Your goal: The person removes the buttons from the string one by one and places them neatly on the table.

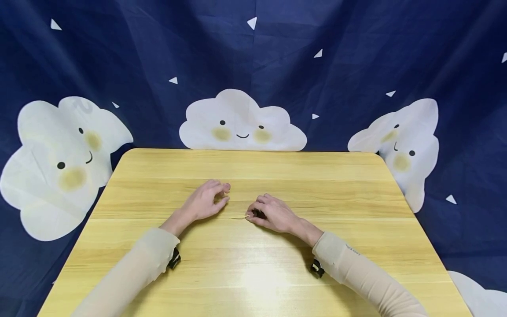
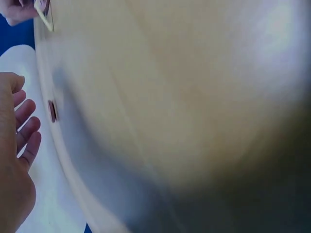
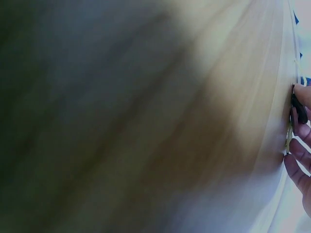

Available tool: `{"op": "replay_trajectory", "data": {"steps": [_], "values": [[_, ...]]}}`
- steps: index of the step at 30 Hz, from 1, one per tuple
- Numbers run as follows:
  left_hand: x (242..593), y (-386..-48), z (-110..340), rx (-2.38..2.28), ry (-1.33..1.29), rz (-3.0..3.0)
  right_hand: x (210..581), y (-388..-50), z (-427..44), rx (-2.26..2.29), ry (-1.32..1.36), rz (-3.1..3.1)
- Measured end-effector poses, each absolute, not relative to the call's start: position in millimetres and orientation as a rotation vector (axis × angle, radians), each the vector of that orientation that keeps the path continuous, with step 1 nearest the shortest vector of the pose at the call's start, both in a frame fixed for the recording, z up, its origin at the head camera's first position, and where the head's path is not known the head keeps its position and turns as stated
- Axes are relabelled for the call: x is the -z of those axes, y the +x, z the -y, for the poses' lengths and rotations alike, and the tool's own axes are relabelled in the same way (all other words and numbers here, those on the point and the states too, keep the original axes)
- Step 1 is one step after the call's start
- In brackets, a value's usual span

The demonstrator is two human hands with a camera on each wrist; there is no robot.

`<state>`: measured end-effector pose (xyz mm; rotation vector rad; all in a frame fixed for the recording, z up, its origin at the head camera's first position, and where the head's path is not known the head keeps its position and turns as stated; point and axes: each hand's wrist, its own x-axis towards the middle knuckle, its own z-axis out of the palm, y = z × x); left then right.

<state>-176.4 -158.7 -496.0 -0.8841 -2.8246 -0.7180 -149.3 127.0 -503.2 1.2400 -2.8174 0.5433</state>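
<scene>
My left hand [image 1: 205, 200] hovers over the middle of the table with its fingers loosely bent and nothing in them. Close to its fingertips is a small flat reddish-brown disc [image 1: 227, 188], which the left wrist view shows as a thin reddish-brown piece [image 2: 52, 111] on the tabletop, apart from the fingers. My right hand [image 1: 276, 214] pinches a small dark piece [image 3: 299, 108] with a thin pale-yellow cord [image 1: 239, 217] trailing to the left. In the right wrist view a reddish-brown part shows beside the dark piece. Fingers hide much of it, so its kind is unclear.
The light wooden table [image 1: 253, 255] has rounded far corners. Behind it hangs a dark blue curtain [image 1: 277, 53] printed with white clouds. Dark wrist devices are strapped beneath both beige sleeves [image 1: 130, 264]. Glare lies on the table's near middle.
</scene>
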Motion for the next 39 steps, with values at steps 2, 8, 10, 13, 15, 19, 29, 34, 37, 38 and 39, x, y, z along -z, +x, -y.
{"op": "replay_trajectory", "data": {"steps": [2, 8, 10, 13, 15, 19, 29, 34, 37, 38, 39], "values": [[496.9, -172.0, 158.1, 0.724, -0.879, 2.809, 503.5, -149.6, -126.8, -0.543, 1.241, 2.815], [500.6, -158.2, 156.3, 0.839, -0.865, 2.766, 504.3, -150.0, -126.7, -0.555, 1.245, 2.810], [501.3, -153.2, 154.8, 0.867, -0.868, 2.767, 504.7, -150.1, -126.6, -0.553, 1.247, 2.810], [501.0, -145.7, 151.5, 0.879, -0.875, 2.782, 504.7, -150.3, -126.4, -0.551, 1.248, 2.815], [500.6, -141.8, 148.7, 0.877, -0.883, 2.794, 504.6, -150.3, -126.5, -0.548, 1.245, 2.821], [500.4, -137.3, 142.9, 0.875, -0.913, 2.805, 505.2, -150.3, -126.4, -0.553, 1.242, 2.823], [509.3, -134.2, 133.5, 0.847, -1.022, 2.808, 506.9, -150.2, -126.5, -0.571, 1.223, 2.842], [512.5, -134.5, 128.1, 0.833, -1.068, 2.779, 506.8, -149.9, -127.2, -0.562, 1.221, 2.845], [513.2, -135.1, 125.5, 0.829, -1.083, 2.785, 507.0, -149.9, -127.0, -0.565, 1.222, 2.841], [513.5, -135.4, 124.7, 0.825, -1.083, 2.791, 506.8, -149.9, -126.9, -0.566, 1.223, 2.841], [513.8, -135.8, 124.1, 0.821, -1.081, 2.799, 506.7, -149.9, -126.8, -0.568, 1.223, 2.840]]}}
